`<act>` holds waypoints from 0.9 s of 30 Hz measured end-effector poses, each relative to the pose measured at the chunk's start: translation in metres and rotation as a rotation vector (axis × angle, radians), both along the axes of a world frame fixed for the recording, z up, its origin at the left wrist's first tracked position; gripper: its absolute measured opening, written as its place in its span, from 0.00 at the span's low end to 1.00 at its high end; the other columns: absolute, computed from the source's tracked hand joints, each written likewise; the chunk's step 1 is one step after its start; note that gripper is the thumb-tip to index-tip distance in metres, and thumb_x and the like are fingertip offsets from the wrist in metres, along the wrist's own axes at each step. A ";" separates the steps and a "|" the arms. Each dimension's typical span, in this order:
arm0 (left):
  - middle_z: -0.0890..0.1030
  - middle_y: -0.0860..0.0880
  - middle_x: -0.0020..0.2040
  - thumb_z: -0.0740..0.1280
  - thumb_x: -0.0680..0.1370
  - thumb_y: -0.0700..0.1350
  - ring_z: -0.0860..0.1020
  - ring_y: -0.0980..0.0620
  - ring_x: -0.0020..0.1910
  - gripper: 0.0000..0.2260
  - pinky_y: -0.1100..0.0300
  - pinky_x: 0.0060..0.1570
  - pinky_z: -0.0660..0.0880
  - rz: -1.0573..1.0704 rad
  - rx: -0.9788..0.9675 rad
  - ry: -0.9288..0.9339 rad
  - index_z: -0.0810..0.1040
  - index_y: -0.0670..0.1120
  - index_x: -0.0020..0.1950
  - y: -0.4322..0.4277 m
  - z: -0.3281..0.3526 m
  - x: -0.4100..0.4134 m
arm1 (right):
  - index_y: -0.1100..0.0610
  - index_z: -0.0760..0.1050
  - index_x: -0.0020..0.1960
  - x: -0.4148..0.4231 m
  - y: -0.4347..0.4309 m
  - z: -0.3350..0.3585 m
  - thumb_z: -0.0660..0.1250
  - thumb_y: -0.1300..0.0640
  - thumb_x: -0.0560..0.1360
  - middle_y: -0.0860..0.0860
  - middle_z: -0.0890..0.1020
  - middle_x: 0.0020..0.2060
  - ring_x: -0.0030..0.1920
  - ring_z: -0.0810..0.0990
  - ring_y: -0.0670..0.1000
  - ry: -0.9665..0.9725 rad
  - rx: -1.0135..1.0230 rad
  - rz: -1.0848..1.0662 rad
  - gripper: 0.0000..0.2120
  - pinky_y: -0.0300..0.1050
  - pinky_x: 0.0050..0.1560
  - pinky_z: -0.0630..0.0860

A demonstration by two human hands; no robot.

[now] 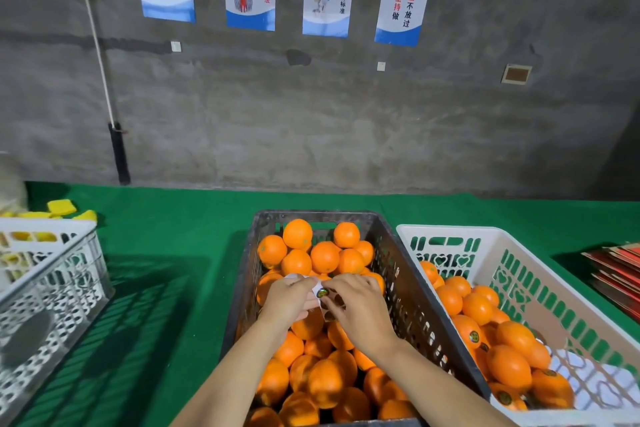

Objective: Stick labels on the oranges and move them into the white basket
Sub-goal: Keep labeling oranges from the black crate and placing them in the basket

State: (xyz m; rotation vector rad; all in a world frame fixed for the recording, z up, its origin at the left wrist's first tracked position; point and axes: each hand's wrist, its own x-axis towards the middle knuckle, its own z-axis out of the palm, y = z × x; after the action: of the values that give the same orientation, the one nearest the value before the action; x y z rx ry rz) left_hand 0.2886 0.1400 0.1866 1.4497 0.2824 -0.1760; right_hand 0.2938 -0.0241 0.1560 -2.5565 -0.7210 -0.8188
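Head view, frame centre: left hand (289,298) grips a white label strip (317,289), right hand (360,305) pinches a label on it, both over the dark crate (412,295) of oranges (325,256). White basket (540,274) at right, touching the crate, holds labelled oranges (467,331).

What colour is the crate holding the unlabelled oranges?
Dark grey to black crate, seen in the head view, the only view.
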 end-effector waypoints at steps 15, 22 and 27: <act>0.83 0.47 0.46 0.69 0.80 0.48 0.84 0.54 0.40 0.05 0.60 0.40 0.77 0.015 0.079 -0.009 0.78 0.51 0.45 -0.001 -0.008 0.004 | 0.50 0.76 0.48 0.003 0.000 -0.004 0.67 0.49 0.79 0.43 0.79 0.45 0.47 0.76 0.45 0.142 0.084 0.057 0.05 0.42 0.51 0.67; 0.81 0.36 0.40 0.64 0.83 0.46 0.81 0.35 0.45 0.17 0.44 0.46 0.79 0.081 0.308 -0.202 0.73 0.42 0.36 0.002 -0.008 0.002 | 0.50 0.76 0.48 0.001 0.000 -0.002 0.64 0.47 0.82 0.40 0.75 0.48 0.49 0.74 0.42 0.209 0.277 0.066 0.07 0.36 0.46 0.72; 0.67 0.48 0.27 0.60 0.85 0.43 0.69 0.46 0.29 0.18 0.48 0.32 0.64 0.109 0.651 -0.371 0.70 0.46 0.33 0.001 -0.012 0.001 | 0.50 0.75 0.48 0.004 -0.006 -0.005 0.62 0.48 0.83 0.41 0.74 0.46 0.46 0.75 0.45 0.354 0.321 0.013 0.08 0.44 0.43 0.74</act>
State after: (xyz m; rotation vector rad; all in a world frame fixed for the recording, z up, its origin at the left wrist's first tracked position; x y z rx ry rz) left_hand 0.2895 0.1407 0.1741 2.0654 0.1129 0.3024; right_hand 0.2979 -0.0303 0.1509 -2.3131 -0.4524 -0.4172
